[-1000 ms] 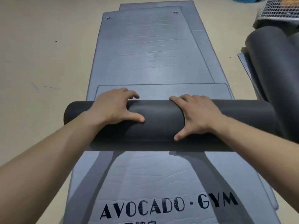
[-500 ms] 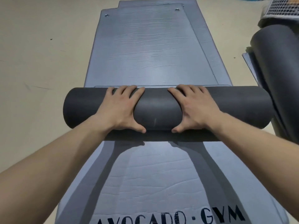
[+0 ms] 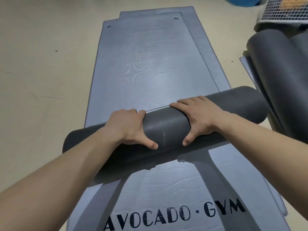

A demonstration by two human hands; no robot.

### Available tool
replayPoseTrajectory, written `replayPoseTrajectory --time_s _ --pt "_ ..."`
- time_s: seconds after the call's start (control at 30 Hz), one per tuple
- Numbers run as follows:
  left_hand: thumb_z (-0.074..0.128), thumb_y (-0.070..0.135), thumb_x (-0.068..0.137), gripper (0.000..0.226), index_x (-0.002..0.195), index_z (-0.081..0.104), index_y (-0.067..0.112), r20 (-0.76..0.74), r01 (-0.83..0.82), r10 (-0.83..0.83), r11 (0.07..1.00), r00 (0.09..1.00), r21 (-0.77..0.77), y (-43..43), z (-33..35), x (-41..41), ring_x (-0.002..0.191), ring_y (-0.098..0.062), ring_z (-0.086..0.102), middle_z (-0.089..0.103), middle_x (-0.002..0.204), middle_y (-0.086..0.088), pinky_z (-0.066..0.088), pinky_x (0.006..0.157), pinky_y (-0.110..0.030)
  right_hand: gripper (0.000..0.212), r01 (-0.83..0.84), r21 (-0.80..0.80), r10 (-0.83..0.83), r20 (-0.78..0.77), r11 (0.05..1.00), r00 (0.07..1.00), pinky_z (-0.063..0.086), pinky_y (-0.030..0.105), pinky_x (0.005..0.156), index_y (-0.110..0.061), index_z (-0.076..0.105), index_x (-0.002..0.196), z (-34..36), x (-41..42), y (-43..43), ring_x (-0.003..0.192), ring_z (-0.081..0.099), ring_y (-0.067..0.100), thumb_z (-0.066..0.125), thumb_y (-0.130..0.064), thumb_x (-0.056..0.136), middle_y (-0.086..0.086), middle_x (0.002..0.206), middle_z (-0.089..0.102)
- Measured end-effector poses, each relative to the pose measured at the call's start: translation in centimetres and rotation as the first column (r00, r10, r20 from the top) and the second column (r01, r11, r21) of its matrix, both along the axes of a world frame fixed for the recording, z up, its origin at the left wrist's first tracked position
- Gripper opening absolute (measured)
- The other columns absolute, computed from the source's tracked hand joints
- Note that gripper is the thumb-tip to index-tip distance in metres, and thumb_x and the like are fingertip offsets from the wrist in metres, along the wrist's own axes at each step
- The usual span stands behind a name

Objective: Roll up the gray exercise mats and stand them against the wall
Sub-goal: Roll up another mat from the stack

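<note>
A dark gray rolled mat (image 3: 166,127) lies across a flat gray mat (image 3: 150,64) on the floor, slanted with its right end farther from me. My left hand (image 3: 128,127) and my right hand (image 3: 200,117) both grip the roll near its middle, fingers curled over the top and thumbs on the near side. Only a thin strip of the mat's loose end shows at the far side of the roll. The flat mat underneath carries the lettering "AVOCADO · GYM" (image 3: 175,215) close to me. Another flat gray mat (image 3: 200,34) sticks out beneath it at the far right.
Two rolled dark mats (image 3: 280,72) lie at the right, over the edge of one more flat mat (image 3: 246,64). A white wire basket (image 3: 286,9) and a blue object (image 3: 241,0) sit at the far right. Beige floor (image 3: 41,64) stretches to the left.
The roll moved forward over the last flap of its mat, growing thicker. It now lies slanted, right end farther away. Both hands stayed on its middle.
</note>
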State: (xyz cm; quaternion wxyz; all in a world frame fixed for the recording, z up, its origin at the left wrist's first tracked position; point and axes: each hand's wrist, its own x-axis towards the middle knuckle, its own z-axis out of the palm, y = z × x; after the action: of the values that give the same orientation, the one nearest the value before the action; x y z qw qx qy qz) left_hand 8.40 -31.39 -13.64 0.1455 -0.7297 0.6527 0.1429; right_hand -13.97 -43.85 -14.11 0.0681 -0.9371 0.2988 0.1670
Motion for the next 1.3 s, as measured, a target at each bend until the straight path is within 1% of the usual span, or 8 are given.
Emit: replayPoseTrajectory --time_s 0.13,0.27,0.4,0.57,0.77,0.93,1.17,1.3 --pt "0.058 0.102 0.047 0.107 0.12 0.053 0.024 -0.05 -0.147 0.152 0.985 0.987 0.088 1.0 0.6 -1.2 0.092 -0.022 0.057 0.064 0.107 0.004 0.049 0.08 -0.037 0.129 0.153 -0.151 -0.138 0.109 0.977 0.985 0.018 0.051 0.124 -0.039 0.014 0.161 0.1 -2.9 1.5 0.154 0.018 0.026 0.056 -0.099 0.054 -0.001 0.168 0.022" --pt "0.06 0.1 0.051 0.102 0.115 0.053 0.022 -0.139 -0.318 0.329 0.943 0.934 0.098 2.7 0.7 -4.3 0.09 -0.022 0.057 0.058 0.097 0.006 0.046 0.073 -0.035 0.108 0.341 -0.148 -0.331 0.089 0.928 0.939 0.039 0.053 0.114 -0.036 0.001 0.162 -0.4 -4.1 3.8 0.151 0.024 0.038 0.059 -0.079 0.082 0.012 0.171 0.005" --pt "0.056 0.101 0.055 0.098 0.11 0.052 0.02 -0.158 -0.374 0.38 0.925 0.911 0.069 3.7 0.8 -6.2 0.09 -0.023 0.057 0.058 0.098 0.005 0.048 0.074 -0.035 0.096 0.566 0.231 -0.604 0.145 0.791 0.784 0.051 0.042 0.082 -0.025 -0.018 0.162 -1.9 -4.4 6.5 0.104 0.064 0.038 0.052 -0.051 0.102 0.02 0.131 0.061" --pt "0.055 0.1 0.058 0.098 0.124 0.058 0.028 -0.23 -0.384 0.385 0.922 0.894 0.053 4.8 0.7 -5.2 0.094 -0.021 0.061 0.065 0.106 0.009 0.049 0.079 -0.035 0.091 0.55 0.735 -0.894 0.172 0.396 0.413 0.054 0.046 0.097 -0.035 -0.021 0.16 -2.9 -2.9 9.8 0.111 0.064 0.033 0.044 -0.054 0.099 0.013 0.136 0.061" --pt "0.06 0.091 0.055 0.099 0.14 0.052 0.04 -0.394 -0.394 0.381 0.918 0.837 0.049 5.2 0.2 -6.4 0.111 -0.019 0.066 0.069 0.124 0.012 0.05 0.091 -0.035 0.111 0.502 0.777 -0.911 0.221 0.38 0.349 0.041 0.042 0.114 -0.032 -0.012 0.163 -2.5 -4.1 10.1 0.14 0.049 0.03 0.064 -0.066 0.089 0.002 0.162 0.04" --pt "0.071 0.082 0.054 0.116 0.157 0.033 0.044 -0.721 -0.367 0.343 0.921 0.602 0.132 4.0 -1.9 -11.1 0.123 -0.011 0.062 0.062 0.139 0.019 0.047 0.108 -0.035 0.114 0.52 0.761 -0.92 0.291 0.389 0.262 0.049 0.048 0.106 -0.039 0.014 0.16 -2.0 -6.5 6.7 0.125 0.06 0.027 0.066 -0.075 0.065 -0.003 0.15 0.053" --pt "0.071 0.074 0.062 0.121 0.164 0.018 0.035 -0.881 -0.408 0.259 0.909 0.397 0.084 -1.2 -4.7 -18.8 0.137 -0.01 0.052 0.048 0.155 0.016 0.046 0.113 -0.038 0.055 0.539 0.685 -0.871 0.35 0.49 0.346 0.045 0.033 0.097 -0.027 0.046 0.142 0.8 -12.0 2.9 0.11 0.059 0.016 0.069 -0.029 0.091 -0.012 0.125 0.058" --pt "0.07 0.072 0.065 0.122 0.165 0.014 0.029 -0.9 -0.431 0.232 0.901 0.37 0.056 -4.9 -5.0 -21.5 0.143 -0.014 0.047 0.042 0.161 0.011 0.043 0.116 -0.041 0.062 0.582 0.625 -0.853 0.36 0.521 0.377 0.043 0.048 0.111 -0.028 0.048 0.142 0.5 -13.9 -0.4 0.124 0.058 0.025 0.062 -0.038 0.083 0.0 0.139 0.057"
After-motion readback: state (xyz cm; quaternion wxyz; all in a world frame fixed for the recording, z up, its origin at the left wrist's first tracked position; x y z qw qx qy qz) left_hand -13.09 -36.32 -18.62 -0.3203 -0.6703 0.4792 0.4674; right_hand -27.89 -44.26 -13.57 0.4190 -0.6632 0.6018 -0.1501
